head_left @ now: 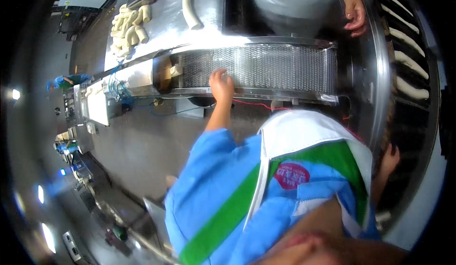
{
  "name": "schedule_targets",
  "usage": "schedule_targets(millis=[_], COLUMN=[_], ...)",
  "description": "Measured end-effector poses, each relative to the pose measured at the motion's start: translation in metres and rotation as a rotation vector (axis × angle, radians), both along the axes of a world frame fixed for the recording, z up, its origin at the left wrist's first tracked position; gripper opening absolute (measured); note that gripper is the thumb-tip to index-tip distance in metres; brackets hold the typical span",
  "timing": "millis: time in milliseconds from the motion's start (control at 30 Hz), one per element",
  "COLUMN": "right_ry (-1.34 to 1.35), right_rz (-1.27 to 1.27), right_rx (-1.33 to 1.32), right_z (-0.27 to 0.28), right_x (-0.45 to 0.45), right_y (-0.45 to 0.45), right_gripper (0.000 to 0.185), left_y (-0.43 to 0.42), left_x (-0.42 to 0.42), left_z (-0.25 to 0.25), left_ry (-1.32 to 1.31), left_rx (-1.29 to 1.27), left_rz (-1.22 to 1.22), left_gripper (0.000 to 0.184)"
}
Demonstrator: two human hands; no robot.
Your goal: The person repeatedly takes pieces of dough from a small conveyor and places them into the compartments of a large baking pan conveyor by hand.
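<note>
Dough piece (176, 70) on left end of mesh belt (270, 68). Left hand (222, 87) over belt's near edge, fingers loosely parted, apparently empty; right hand (390, 159): cannot tell grip. Advisable: keep fingers clear of side rail (285, 95), handle probably soft dough lightly.

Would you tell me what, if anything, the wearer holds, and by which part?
The bare left hand holds nothing visible; for the bare right hand, it cannot be told.
</note>
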State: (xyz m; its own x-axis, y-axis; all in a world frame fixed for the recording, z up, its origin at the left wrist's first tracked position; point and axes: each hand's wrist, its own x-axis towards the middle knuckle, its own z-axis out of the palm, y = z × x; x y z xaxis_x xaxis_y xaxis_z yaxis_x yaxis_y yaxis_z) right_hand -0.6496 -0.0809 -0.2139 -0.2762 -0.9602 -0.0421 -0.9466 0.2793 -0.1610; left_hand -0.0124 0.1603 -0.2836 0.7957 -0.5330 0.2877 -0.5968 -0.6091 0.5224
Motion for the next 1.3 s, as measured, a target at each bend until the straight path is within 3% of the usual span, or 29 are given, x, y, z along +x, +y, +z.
schedule_targets(millis=[167,367,533,600,700,733,800,867,900,967,1000,1033,1100,1133,1167,1233,1267,1300], right_ry=[0.027,0.004,0.055,0.081,0.091,0.059,0.015,0.061,0.039,0.06,0.108,0.065,0.041,0.025,0.012,-0.066,-0.124,-0.141], right_rz=[0.187,0.202,0.132,0.133,0.18,0.094,0.062,-0.012,-0.036,-0.071,-0.078,-0.126,-0.178,-0.202,-0.244,-0.296,-0.279,-0.239], right_rx=[-0.061,-0.124,-0.101,-0.101,-0.127,-0.106,-0.102,-0.132,-0.149,-0.141,-0.093,-0.034,-0.067,-0.091,-0.114,-0.137,-0.157,-0.157], right_z=[0.0,-0.021,-0.002,0.006,0.0,-0.009,0.025,0.045,0.045,0.019,0.005,0.021,0.023,0.023,0.023,0.016,0.016,0.013], right_x=[0.008,-0.011,0.014,0.028,0.021,0.007,0.016,0.031,0.028,0.004,-0.01,-0.002,-0.012,-0.025,-0.031,-0.037,-0.045,-0.055], right_y=[-0.009,-0.018,-0.009,-0.004,-0.003,-0.004,0.026,0.042,0.049,0.046,0.042,0.042,0.044,0.045,0.042,0.047,0.047,0.046], right_gripper=[0.06,0.061,0.058,0.057,0.054,0.053,0.051,0.049,0.05,0.057,0.06,0.06,0.059,0.057,0.055,0.054,0.054,0.054], left_y=[0.005,0.024,0.037,0.036,0.027,0.027,0.017,-0.009,-0.009,-0.004,-0.014,-0.007,0.005,-0.002,-0.022,-0.023,-0.021,-0.04], left_x=[0.004,0.016,0.037,0.046,0.059,0.064,0.065,0.035,0.037,0.028,0.004,0.004,0.023,0.008,-0.008,0.001,-0.017,-0.066], left_z=[-0.005,-0.001,0.011,0.021,0.033,0.02,-0.007,0.04,0.031,0.034,0.059,0.059,0.023,0.031,0.061,0.061,0.081,0.14], left_ry=[0.038,-0.028,-0.161,-0.152,-0.148,-0.163,-0.266,0.062,-0.097,-0.163,-0.076,-0.123,-0.132,-0.135,-0.049,-0.004,-0.107,0.112], left_rx=[0.014,0.067,0.137,0.187,0.474,0.575,0.517,0.726,0.934,0.947,0.981,0.982,0.847,0.801,0.761,0.608,0.571,0.647], left_rz=[0.104,0.212,0.307,0.287,0.187,0.13,-0.101,-0.058,-0.117,-0.155,-0.107,-0.18,-0.231,-0.275,-0.165,-0.164,-0.137,-0.012], left_gripper=[0.031,0.034,0.044,0.051,0.058,0.054,0.048,0.046,0.05,0.056,0.058,0.059,0.06,0.059,0.06,0.057,0.054,0.048])
